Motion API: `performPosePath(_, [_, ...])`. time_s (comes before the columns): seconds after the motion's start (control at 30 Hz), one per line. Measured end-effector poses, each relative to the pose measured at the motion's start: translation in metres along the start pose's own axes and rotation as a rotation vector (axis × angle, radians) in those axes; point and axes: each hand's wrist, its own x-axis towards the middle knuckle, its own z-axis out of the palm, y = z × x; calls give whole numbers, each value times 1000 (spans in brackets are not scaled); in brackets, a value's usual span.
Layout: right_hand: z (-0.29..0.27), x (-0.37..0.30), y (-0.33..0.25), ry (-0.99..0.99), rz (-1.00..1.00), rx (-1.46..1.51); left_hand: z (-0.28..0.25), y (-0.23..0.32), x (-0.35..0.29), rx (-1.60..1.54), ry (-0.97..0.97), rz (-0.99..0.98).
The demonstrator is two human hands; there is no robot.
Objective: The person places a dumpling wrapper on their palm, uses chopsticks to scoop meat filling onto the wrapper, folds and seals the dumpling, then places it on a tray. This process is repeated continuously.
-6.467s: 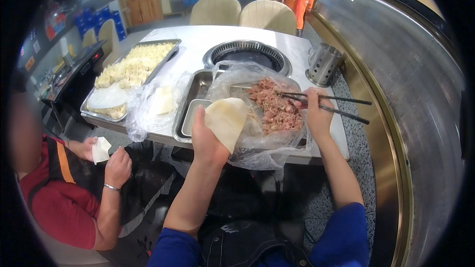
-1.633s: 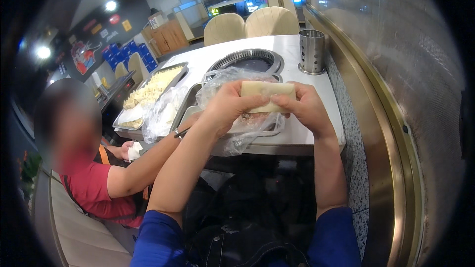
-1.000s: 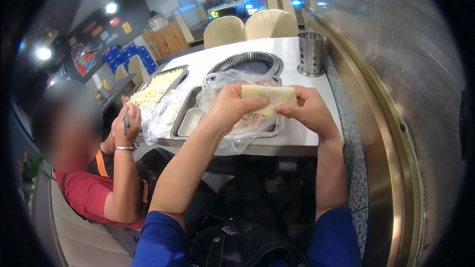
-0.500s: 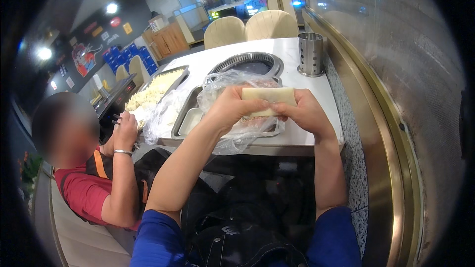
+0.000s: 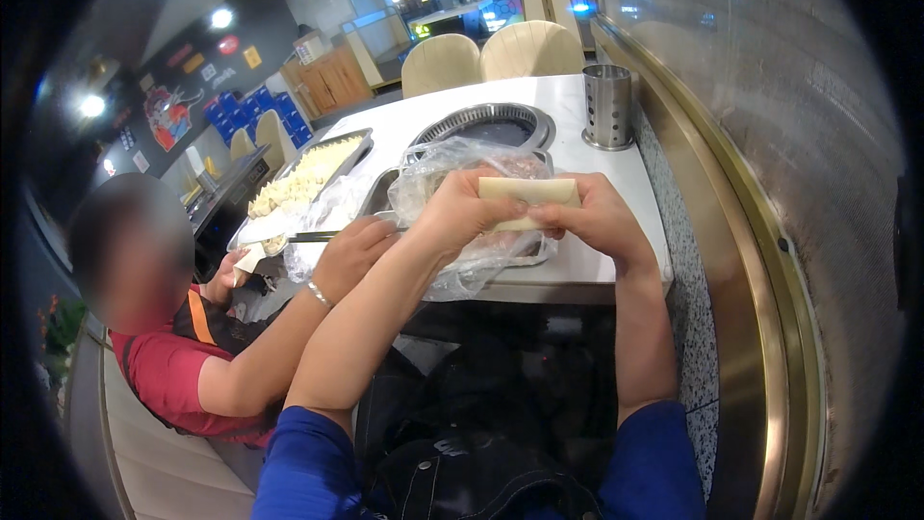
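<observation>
A pale, folded dough wrapper (image 5: 527, 190) is held up level between my two hands above the near table edge. My left hand (image 5: 466, 209) pinches its left end, thumb in front. On the other end, my right hand (image 5: 590, 215) grips with the thumb pressed near the middle. Whether filling lies inside the fold cannot be seen. Behind and below my hands, crumpled clear plastic (image 5: 416, 176) covers part of a metal tray with something pinkish in it.
On my left a person in red holds black chopsticks (image 5: 316, 237) in one hand (image 5: 354, 255) close behind my left forearm, and a wrapper (image 5: 249, 258) in the other. A tray of folded dumplings (image 5: 306, 176), a round table grill (image 5: 478, 125) and a perforated steel holder (image 5: 607, 108) stand farther back.
The other person's chopstick hand has moved right, toward the plastic-covered tray and behind my left forearm. A wrapper now shows in that person's other hand. My hands keep nearly the same hold.
</observation>
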Motion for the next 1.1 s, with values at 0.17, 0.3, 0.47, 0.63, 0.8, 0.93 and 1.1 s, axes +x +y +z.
performPosePath(0.17, [1,-1,1,21,-28,37,4,-2,1,-58,17,2])
performPosePath(0.3, [-2,2,8,-7,-19,93,3,-3,2,-59,12,6])
performPosePath(0.47, [1,2,8,28,26,169,4,-7,0,-176,31,7])
performPosePath(0.63, [-1,4,13,-14,-28,212,8,-1,-5,-315,16,-35])
performPosePath(0.8, [0,8,23,-30,57,384,9,-7,-8,-523,4,-44])
performPosePath(0.93, [3,10,24,-10,112,471,7,-19,-8,-601,-61,42])
performPosePath(1.1, [3,5,22,-108,73,645,-2,-12,-15,-765,-224,40])
